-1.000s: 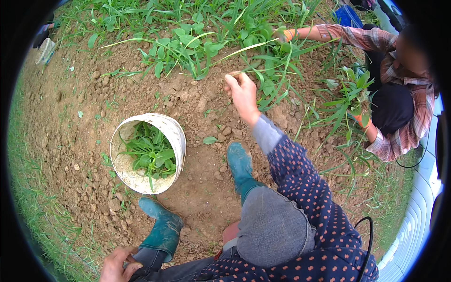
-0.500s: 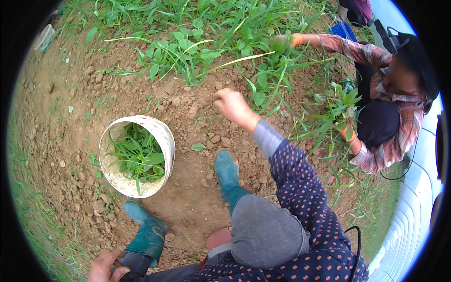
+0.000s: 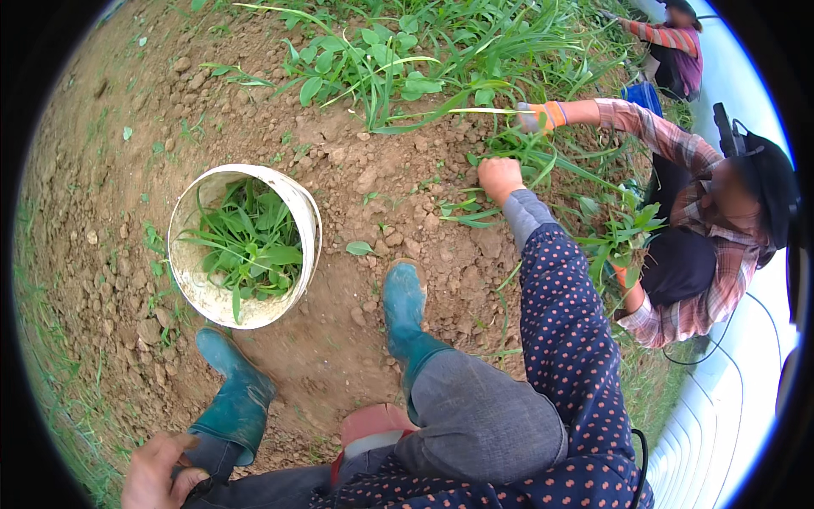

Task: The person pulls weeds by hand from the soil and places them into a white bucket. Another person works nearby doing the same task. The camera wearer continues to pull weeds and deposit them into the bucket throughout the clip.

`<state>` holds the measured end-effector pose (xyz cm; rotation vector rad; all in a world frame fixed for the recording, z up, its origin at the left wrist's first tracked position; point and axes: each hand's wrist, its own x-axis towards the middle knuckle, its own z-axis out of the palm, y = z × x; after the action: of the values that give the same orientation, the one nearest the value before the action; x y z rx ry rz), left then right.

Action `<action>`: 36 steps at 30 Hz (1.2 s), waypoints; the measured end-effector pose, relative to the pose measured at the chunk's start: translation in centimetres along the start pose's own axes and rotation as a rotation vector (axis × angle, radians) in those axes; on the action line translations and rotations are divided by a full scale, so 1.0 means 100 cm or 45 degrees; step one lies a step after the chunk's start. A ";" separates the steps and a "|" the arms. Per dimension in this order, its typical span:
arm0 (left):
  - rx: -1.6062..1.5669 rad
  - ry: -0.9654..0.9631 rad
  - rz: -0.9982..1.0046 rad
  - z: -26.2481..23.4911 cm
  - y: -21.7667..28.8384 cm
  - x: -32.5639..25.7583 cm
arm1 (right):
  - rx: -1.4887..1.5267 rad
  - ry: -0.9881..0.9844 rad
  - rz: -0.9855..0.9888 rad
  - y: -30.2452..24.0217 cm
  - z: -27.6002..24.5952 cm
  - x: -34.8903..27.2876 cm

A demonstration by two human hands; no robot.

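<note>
My right hand (image 3: 500,178) is closed in a fist among low leafy green plants (image 3: 475,212), just below a co-worker's gloved hand (image 3: 543,117). Its fingertips face away, so what they grip is hidden. At the lower left, my left hand (image 3: 157,471) rests over my left knee, thumb and fingers apart, with no object in it. A dirty white bucket (image 3: 182,276) stands on the soil, by my left boot (image 3: 237,394). Inside it lies a heap of pulled green plants (image 3: 250,242).
The co-worker (image 3: 721,246) crouches at the right, a bunch of plants (image 3: 623,233) in the other hand. Farther back are a blue container (image 3: 642,97) and another person (image 3: 674,47). Thick greenery (image 3: 475,51) grows ahead; white plastic sheeting (image 3: 712,407) borders the right.
My right hand has moved right, from above bare soil into the plants. The co-worker's gloved hand has shifted closer to it. My left hand stays on my knee; the view has shifted slightly.
</note>
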<state>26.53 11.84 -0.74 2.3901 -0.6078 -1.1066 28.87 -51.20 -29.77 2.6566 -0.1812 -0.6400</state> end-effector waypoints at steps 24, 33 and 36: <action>0.005 -0.017 0.027 -0.003 0.006 0.006 | 0.855 -0.029 0.210 0.033 0.009 -0.025; -0.001 0.007 -0.019 -0.002 0.007 0.006 | 1.013 0.103 0.142 0.007 -0.034 -0.009; 0.007 0.025 -0.003 -0.002 0.009 0.007 | 0.568 0.249 -0.052 -0.018 -0.041 -0.017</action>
<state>26.91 10.75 -0.53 2.4044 -0.6027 -1.0821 29.31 -47.80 -26.45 3.1378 -0.2379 -0.3799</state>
